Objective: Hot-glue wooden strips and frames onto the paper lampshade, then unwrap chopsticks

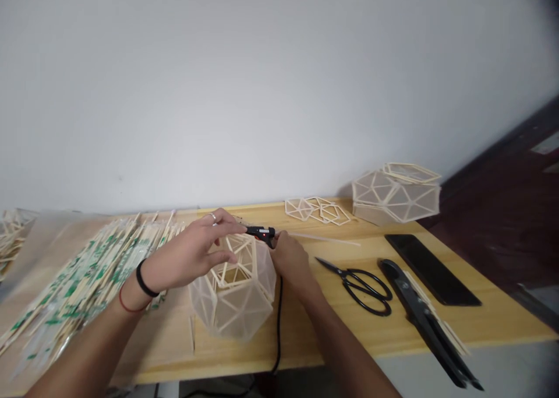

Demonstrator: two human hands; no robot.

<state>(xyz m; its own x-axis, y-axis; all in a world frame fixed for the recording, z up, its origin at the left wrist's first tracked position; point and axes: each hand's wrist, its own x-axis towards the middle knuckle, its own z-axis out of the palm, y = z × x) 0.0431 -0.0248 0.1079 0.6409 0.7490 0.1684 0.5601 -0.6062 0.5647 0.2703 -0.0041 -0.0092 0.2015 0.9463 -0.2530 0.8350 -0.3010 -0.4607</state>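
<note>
L hand [198, 249]: over the form's L/upper part; fingers + thumb spread apart, grip looks open; can't tell if fingertips touch the gun's nozzle end.
R hand [292, 261]: grip closed on glue gun [261, 232], at the form's far R side; we read R as holding, L as nearer the nozzle.
Gun axis: roughly L-R, nozzle end to L, above the form's far rim; red light on body.
Clear stick [323, 238]: runs R from behind R hand; we can't tell if it's in the gun.
Faceted form [244, 310]: between the 2 forearms, near the worktop [305, 340] front edge; opening faces up, below L thumb.
Cord [279, 322]: just R of form, drops over front edge.
L side: wrapped stick pile [100, 264], near L forearm.
R side: scissors [343, 274], beyond them black cutter [421, 316] w/ handles past front edge, then dark slab [432, 270].
Back: wall [262, 95] limits reach; flat lattice pieces [299, 209] lie by it, 2nd faceted form [393, 197] to their R.
Room: we see bare wood between cord and scissors, partly crossed by R forearm.
</note>
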